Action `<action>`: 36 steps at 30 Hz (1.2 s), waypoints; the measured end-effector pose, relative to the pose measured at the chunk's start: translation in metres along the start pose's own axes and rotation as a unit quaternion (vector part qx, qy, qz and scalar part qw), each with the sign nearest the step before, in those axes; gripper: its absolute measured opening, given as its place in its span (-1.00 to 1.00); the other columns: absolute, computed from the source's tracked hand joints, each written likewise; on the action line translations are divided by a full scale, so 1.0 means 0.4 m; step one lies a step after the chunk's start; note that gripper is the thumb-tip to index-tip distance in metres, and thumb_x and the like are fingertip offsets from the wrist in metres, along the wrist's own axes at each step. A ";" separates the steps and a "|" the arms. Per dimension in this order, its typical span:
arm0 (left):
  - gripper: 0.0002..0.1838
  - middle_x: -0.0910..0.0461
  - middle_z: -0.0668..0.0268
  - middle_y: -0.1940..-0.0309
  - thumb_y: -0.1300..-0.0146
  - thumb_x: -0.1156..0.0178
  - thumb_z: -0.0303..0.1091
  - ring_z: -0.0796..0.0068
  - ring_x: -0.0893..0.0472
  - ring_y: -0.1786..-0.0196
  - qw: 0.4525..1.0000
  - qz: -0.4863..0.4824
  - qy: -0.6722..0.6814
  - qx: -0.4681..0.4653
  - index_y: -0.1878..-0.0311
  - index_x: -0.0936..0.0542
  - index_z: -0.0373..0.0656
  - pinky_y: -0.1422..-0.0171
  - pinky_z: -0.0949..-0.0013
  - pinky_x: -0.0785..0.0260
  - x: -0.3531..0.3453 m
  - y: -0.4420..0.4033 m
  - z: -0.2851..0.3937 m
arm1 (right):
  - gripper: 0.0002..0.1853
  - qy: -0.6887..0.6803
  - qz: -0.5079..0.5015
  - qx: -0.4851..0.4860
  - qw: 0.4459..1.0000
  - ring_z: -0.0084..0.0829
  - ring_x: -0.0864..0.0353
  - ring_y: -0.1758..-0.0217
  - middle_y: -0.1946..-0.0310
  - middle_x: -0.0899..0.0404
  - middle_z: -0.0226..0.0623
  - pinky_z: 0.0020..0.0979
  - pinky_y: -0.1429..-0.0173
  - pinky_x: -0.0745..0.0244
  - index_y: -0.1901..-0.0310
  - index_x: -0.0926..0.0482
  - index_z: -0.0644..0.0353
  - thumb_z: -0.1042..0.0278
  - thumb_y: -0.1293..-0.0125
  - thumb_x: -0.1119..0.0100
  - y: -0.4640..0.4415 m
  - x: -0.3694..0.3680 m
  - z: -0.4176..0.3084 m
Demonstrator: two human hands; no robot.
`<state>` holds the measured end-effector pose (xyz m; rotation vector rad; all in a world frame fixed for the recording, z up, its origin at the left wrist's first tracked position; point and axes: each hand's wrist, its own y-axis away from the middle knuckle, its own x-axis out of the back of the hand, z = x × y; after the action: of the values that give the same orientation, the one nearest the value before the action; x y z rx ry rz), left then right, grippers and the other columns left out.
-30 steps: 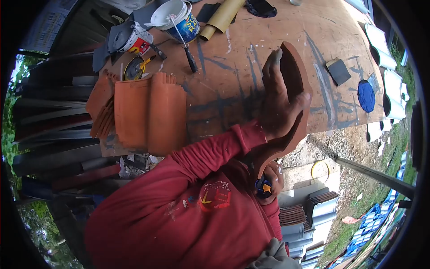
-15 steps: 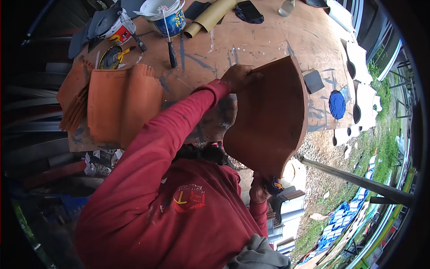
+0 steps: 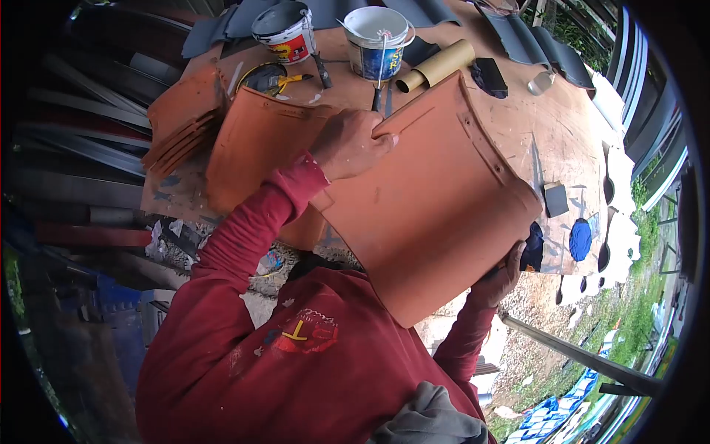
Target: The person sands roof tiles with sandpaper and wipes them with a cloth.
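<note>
A curved orange roof tile (image 3: 436, 192) is held tilted above the table's front edge, its smooth broad face up. My left hand (image 3: 359, 144) grips its upper left edge, thumb on top. At its lower right end my right hand (image 3: 503, 280) supports it from beneath, fingers partly hidden. Beside the right fingers is a dark blue object (image 3: 531, 254), which I cannot make out clearly. Behind my left hand another orange tile (image 3: 259, 140) lies on the table, with a stack of orange tiles (image 3: 181, 122) to its left.
Along the back of the wooden table (image 3: 495, 111) are a white bucket (image 3: 366, 55), a smaller paint bucket (image 3: 291, 48), a yellow brush (image 3: 288, 79) and a brown roll (image 3: 440, 66). A blue disc (image 3: 580, 239) and dark square (image 3: 555, 199) lie right. A post (image 3: 577, 354) slants near my right arm.
The held tile has turned from its darker face to its lighter orange face and moved left over the table. My hands still grip it. The view has shifted, showing more grey tiles behind.
</note>
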<state>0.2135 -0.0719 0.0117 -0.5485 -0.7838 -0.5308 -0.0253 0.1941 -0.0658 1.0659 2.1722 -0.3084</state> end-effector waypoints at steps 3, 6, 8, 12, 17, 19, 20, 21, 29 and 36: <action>-0.50 -0.60 -0.07 0.48 -0.39 -0.29 0.02 -0.13 -0.66 0.34 0.997 0.006 -0.004 0.075 0.44 -0.56 -0.27 0.21 -0.05 -0.47 0.089 0.098 -0.118 | -0.45 0.117 -0.050 -0.022 0.992 -0.43 -0.60 -0.34 -0.30 -0.61 -0.18 -0.31 -0.37 -0.52 -0.50 -0.40 0.30 0.06 -0.78 0.28 -0.018 -0.094 0.130; -0.49 -0.52 -0.08 0.51 -0.41 -0.30 0.00 -0.06 -0.57 0.40 0.989 0.066 0.012 0.135 0.44 -0.51 -0.30 0.23 -0.03 -0.39 0.111 0.225 -0.298 | -0.51 0.200 -0.053 -0.003 0.978 -0.44 -0.68 -0.18 -0.16 -0.69 -0.20 -0.36 -0.24 -0.59 -0.32 -0.54 0.37 0.08 -0.71 0.03 -0.037 -0.155 0.280; -0.47 -0.43 -0.07 0.57 -0.42 -0.31 -0.03 0.00 -0.46 0.49 0.983 0.126 0.029 0.131 0.46 -0.45 -0.33 0.28 0.00 -0.31 0.142 0.297 -0.373 | -0.55 0.215 -0.055 0.004 0.975 -0.46 -0.71 -0.09 -0.08 -0.73 -0.23 -0.39 -0.15 -0.62 -0.23 -0.62 0.39 0.10 -0.67 -0.08 -0.028 -0.226 0.362; -0.47 -0.42 -0.07 0.57 -0.43 -0.31 -0.06 -0.01 -0.43 0.51 0.972 0.176 0.022 0.152 0.48 -0.43 -0.33 0.29 -0.01 -0.30 0.184 0.366 -0.527 | -0.65 0.279 -0.094 0.002 0.956 -0.50 -0.68 0.01 -0.01 -0.74 -0.32 -0.40 -0.10 -0.58 -0.16 -0.67 0.29 0.16 -0.63 -0.17 -0.032 -0.334 0.479; -0.54 -0.67 -0.05 0.40 -0.45 -0.25 0.03 -0.16 -0.71 0.25 0.974 0.101 -0.012 0.203 0.35 -0.66 -0.23 0.07 -0.11 -0.55 0.266 0.385 -0.620 | -0.66 0.325 -0.097 0.031 0.940 -0.49 -0.68 0.00 -0.04 -0.73 -0.32 -0.37 -0.12 -0.57 -0.17 -0.67 0.29 0.18 -0.62 -0.18 -0.038 -0.438 0.580; -0.55 -0.67 -0.04 0.45 -0.43 -0.27 0.00 -0.16 -0.71 0.31 0.968 0.084 -0.037 0.234 0.38 -0.67 -0.23 0.12 -0.12 -0.56 0.312 0.376 -0.617 | -0.64 0.327 -0.072 0.017 0.942 -0.47 -0.67 -0.01 -0.04 -0.73 -0.30 -0.37 -0.13 -0.56 -0.18 -0.67 0.30 0.16 -0.62 -0.19 -0.039 -0.471 0.614; -0.55 -0.67 -0.04 0.45 -0.43 -0.27 0.00 -0.16 -0.71 0.31 0.967 0.085 -0.035 0.236 0.38 -0.67 -0.23 0.12 -0.12 -0.56 0.323 0.372 -0.624 | -0.64 0.329 -0.073 0.017 0.941 -0.47 -0.67 -0.01 -0.04 -0.73 -0.30 -0.37 -0.13 -0.56 -0.18 -0.67 0.30 0.16 -0.62 -0.19 -0.041 -0.475 0.632; -0.53 -0.67 -0.11 0.43 -0.44 -0.25 -0.01 -0.17 -0.72 0.28 0.971 0.084 -0.064 0.213 0.38 -0.67 -0.28 0.12 -0.09 -0.55 0.334 0.367 -0.636 | -0.63 0.339 -0.069 0.041 0.937 -0.47 -0.68 0.01 -0.02 -0.74 -0.30 -0.37 -0.13 -0.56 -0.16 -0.68 0.31 0.15 -0.62 -0.18 -0.045 -0.479 0.658; -0.58 -0.65 -0.03 0.56 -0.40 -0.28 -0.07 -0.07 -0.70 0.45 0.973 0.109 -0.168 0.116 0.41 -0.70 -0.27 0.23 -0.07 -0.54 0.536 0.323 -0.589 | -0.62 0.451 -0.078 0.177 0.871 -0.47 -0.73 0.04 0.02 -0.80 -0.21 -0.40 -0.12 -0.57 -0.14 -0.69 0.36 0.15 -0.64 -0.17 -0.033 -0.464 0.726; -0.52 -0.66 0.13 0.54 -0.45 -0.31 -0.02 0.31 -0.66 0.45 0.957 0.185 -0.050 0.218 0.32 -0.70 -0.35 0.27 0.21 -0.47 0.744 0.390 -0.947 | -0.43 0.412 0.156 0.211 0.873 -0.47 -0.56 0.39 0.37 -0.65 -0.28 -0.37 0.26 -0.53 0.31 -0.59 0.23 -0.24 -0.44 -0.35 -0.168 -0.450 0.569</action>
<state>0.6792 -0.2675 -0.0221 -0.3007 -0.8399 0.0225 0.1086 -0.0668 -0.1176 2.0664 2.6513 -0.1954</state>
